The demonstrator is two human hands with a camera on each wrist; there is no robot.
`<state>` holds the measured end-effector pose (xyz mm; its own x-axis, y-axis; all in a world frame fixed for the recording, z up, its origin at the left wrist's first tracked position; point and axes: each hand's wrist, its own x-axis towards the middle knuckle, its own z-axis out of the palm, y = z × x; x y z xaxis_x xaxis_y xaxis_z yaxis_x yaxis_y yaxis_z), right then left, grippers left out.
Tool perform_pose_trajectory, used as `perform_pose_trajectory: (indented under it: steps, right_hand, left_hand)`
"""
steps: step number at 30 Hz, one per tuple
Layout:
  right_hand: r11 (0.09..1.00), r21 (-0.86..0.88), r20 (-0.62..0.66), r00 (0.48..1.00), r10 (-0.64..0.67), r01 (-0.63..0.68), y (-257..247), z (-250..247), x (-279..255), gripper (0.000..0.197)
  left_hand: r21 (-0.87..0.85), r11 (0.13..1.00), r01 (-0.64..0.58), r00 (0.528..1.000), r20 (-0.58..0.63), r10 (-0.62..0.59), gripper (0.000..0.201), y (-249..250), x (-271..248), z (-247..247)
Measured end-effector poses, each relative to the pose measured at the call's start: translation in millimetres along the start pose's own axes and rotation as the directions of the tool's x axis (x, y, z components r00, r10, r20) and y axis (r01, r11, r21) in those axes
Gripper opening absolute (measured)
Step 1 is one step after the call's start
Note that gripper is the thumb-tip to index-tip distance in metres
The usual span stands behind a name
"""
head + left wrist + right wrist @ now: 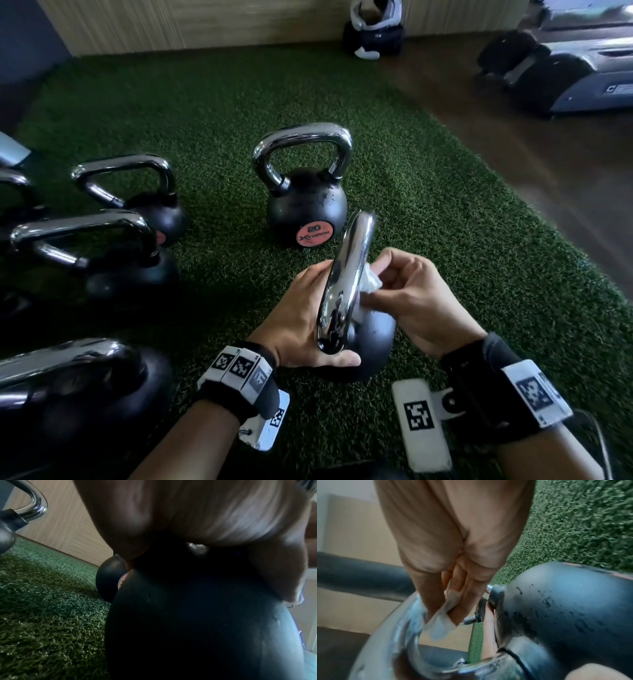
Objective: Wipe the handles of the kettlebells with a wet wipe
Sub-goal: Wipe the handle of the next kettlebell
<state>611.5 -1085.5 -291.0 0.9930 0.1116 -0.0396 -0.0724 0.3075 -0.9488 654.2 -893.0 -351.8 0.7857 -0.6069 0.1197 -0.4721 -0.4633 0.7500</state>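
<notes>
Green artificial turf (445, 212) covers the floor, bordered by a wooden wall panel (171, 24) at the far side and dark flooring at the right. On the turf stand several black kettlebells with chrome handles: a cluster (137, 219) at the left and one marked 20 (306, 205) upright in the middle. Nearest the person, a tilted kettlebell (371, 342) leans over on the turf, its chrome handle (349, 274) pointing up and away.

The left hand (301, 318) braces this kettlebell, its fingers wrapped around the handle's near side and its thumb lying along the black body below, so its grip is grasping the handle. The right hand (414, 301) is on the other side of the handle, its grip pinching a white wet wipe (371, 282) between thumb and fingertips. The wipe is crumpled and pressed against the inner side of the handle loop; the right wrist view shows it (443, 622) touching the chrome curve.
</notes>
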Motion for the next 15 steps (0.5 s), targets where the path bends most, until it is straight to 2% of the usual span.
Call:
perform_pose_trajectory:
  steps: [2, 5, 7, 10, 13, 15]
  right_hand:
    - [0.996, -0.072, -0.147, 0.987, -0.06, 0.05, -2, 2, 11, 0.034]
    - [0.939, -0.327, -0.317, 0.924, -0.215, 0.106, 3, 8, 25, 0.042]
    - [0.88, -0.467, -0.359, 0.89, -0.28, 0.089, 7, 10, 24, 0.042]
    - [0.819, -0.569, -0.372, 0.865, -0.336, 0.073, 8, 12, 19, 0.041]
    - [0.726, -0.687, -0.43, 0.798, -0.422, 0.014, 5, 15, 29, 0.034]
    - [0.716, -0.696, -0.495, 0.754, -0.431, -0.048, 2, 19, 39, 0.033]
  left_hand:
    - [-0.019, 1.0, 0.005, 1.0, -0.017, -0.005, 0.126, 4, -2, -1]
    - [-0.03, 1.0, -0.006, 1.0, -0.027, 0.005, 0.119, 7, -6, -3]
    - [-0.032, 0.999, -0.021, 0.999, -0.027, 0.021, 0.12, 9, -7, -4]
    - [-0.029, 0.999, -0.024, 0.999, -0.029, 0.023, 0.123, 12, -8, -4]
    - [-0.065, 0.998, 0.001, 1.0, -0.028, -0.002, 0.122, 14, -9, -6]
    - [-0.118, 0.993, 0.002, 1.0, -0.028, -0.006, 0.114, 16, -9, -7]
